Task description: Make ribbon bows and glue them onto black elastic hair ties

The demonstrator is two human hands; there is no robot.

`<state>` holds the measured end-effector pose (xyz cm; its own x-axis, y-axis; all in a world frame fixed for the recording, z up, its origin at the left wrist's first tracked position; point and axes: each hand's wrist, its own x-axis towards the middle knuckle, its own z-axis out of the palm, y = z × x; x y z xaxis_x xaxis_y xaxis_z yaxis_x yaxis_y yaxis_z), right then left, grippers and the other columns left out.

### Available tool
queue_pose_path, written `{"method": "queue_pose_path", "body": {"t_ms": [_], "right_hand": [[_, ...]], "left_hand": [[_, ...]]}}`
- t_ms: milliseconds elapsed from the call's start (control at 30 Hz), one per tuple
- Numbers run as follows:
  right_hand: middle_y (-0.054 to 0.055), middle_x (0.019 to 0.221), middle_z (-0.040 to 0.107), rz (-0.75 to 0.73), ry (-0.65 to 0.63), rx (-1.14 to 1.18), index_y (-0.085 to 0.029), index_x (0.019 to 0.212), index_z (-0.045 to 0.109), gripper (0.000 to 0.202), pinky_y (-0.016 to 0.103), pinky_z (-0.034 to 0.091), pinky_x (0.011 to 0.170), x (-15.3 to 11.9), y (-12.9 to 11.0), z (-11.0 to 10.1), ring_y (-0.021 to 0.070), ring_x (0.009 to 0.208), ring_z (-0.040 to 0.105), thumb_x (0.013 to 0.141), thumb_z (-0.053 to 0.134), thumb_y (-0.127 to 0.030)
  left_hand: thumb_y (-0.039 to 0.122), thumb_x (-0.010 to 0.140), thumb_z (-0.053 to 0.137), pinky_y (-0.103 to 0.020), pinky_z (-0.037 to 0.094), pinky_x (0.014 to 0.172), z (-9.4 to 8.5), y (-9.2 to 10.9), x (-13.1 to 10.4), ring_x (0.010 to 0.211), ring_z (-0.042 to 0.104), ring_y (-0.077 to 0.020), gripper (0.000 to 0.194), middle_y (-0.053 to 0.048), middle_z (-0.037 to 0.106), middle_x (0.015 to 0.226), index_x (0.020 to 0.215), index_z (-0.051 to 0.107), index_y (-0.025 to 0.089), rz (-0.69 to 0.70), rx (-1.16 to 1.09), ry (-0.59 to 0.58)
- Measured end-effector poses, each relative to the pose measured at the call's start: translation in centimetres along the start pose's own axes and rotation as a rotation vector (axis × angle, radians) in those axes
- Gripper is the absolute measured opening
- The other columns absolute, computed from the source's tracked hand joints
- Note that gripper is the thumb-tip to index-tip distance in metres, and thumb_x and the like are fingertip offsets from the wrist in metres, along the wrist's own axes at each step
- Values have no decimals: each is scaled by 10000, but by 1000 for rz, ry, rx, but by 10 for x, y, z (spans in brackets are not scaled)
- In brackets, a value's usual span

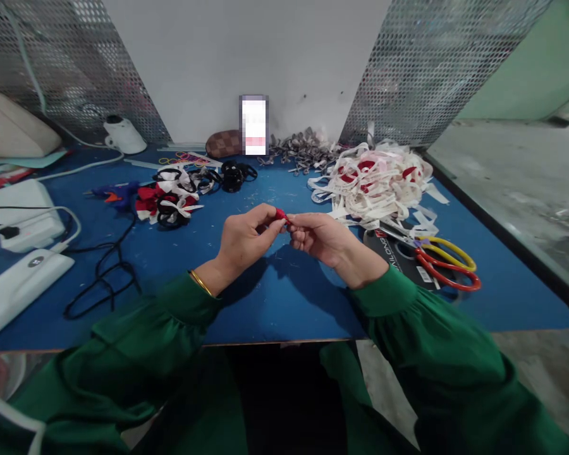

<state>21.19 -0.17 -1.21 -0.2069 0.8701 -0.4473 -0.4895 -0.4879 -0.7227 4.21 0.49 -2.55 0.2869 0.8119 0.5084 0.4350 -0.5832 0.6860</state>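
Observation:
A small red piece, perhaps folded ribbon, is held between my two hands above the blue table. My left hand pinches it from the left with thumb and forefinger. From the right, my right hand pinches its lower right end, with the other fingers curled in. The fingertips of both hands nearly meet, and they hide part of the piece.
White and red ribbons heap at the right, beside scissors on a black card. Bows, a blue glue gun and a power strip lie left. A phone stands behind.

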Motion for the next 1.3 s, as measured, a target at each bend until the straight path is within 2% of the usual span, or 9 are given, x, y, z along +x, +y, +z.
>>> {"method": "queue_pose_path", "body": {"t_ms": [167, 267, 400, 533, 667, 733, 933, 1167, 1300], "right_hand": [[-6, 552, 595, -53, 12, -74, -105, 648, 654, 172, 181, 435, 475, 1, 3, 0, 48, 445, 505, 819, 658, -86], [-18, 564, 584, -116, -2, -192, -113, 659, 654, 146, 190, 400, 481, 3, 5, -1, 50, 462, 500, 803, 672, -116], [-34, 561, 553, -332, -62, -452, -146, 627, 619, 207, 212, 354, 503, 4, 5, -2, 59, 495, 473, 800, 702, -225], [-44, 583, 540, -506, -56, -629, -173, 634, 595, 223, 241, 365, 553, 4, 4, -2, 77, 540, 487, 792, 704, -289], [-36, 578, 539, -419, -113, -544, -175, 625, 590, 239, 244, 360, 545, 4, 4, -3, 80, 534, 475, 757, 722, -324], [-31, 568, 539, -334, -127, -462, -172, 623, 599, 240, 243, 352, 528, 5, 5, -4, 80, 521, 468, 724, 744, -334], [-26, 577, 554, -245, -112, -379, -154, 667, 642, 218, 236, 368, 526, 8, 5, -8, 76, 520, 480, 675, 797, -307], [-29, 601, 563, -205, -146, -292, -140, 703, 658, 211, 225, 390, 532, 5, 1, -7, 65, 530, 487, 685, 814, -281], [-35, 595, 562, -160, -122, -229, -137, 688, 651, 216, 218, 410, 535, 7, 2, -7, 58, 519, 476, 648, 827, -256]], "left_hand": [[300, 884, 589, -254, 419, 599, -2, -6, 2, 599, 615, -134, 182, -25, 723, 683, 826, 714, 180, 145, 353, 28], [294, 866, 582, -267, 401, 596, -3, -6, 4, 596, 606, -147, 188, -35, 709, 661, 783, 701, 175, 123, 398, 0], [285, 860, 586, -234, 428, 551, -5, -1, 9, 519, 580, -114, 175, -3, 680, 612, 733, 636, 175, -187, -55, -137], [289, 818, 622, -227, 435, 502, -2, -1, 13, 465, 515, -94, 185, 26, 580, 536, 680, 597, 168, -494, -533, -160], [389, 808, 670, -229, 439, 515, -1, -4, 13, 514, 541, -103, 278, 26, 548, 547, 669, 590, 163, -603, -731, -218], [426, 774, 725, -233, 443, 528, -1, -3, 12, 523, 544, -102, 295, 23, 576, 579, 721, 600, 163, -568, -708, -222], [276, 736, 748, -228, 431, 530, -1, 1, 11, 503, 524, -91, 194, 41, 577, 571, 763, 589, 169, -454, -552, -198], [218, 750, 640, -219, 438, 540, 0, -2, 13, 505, 506, -76, 81, 26, 570, 591, 769, 642, 140, -706, -925, -161], [342, 771, 684, -224, 448, 548, 0, 1, 10, 543, 538, -90, 205, 14, 598, 638, 804, 636, 145, -660, -898, -176]]}}
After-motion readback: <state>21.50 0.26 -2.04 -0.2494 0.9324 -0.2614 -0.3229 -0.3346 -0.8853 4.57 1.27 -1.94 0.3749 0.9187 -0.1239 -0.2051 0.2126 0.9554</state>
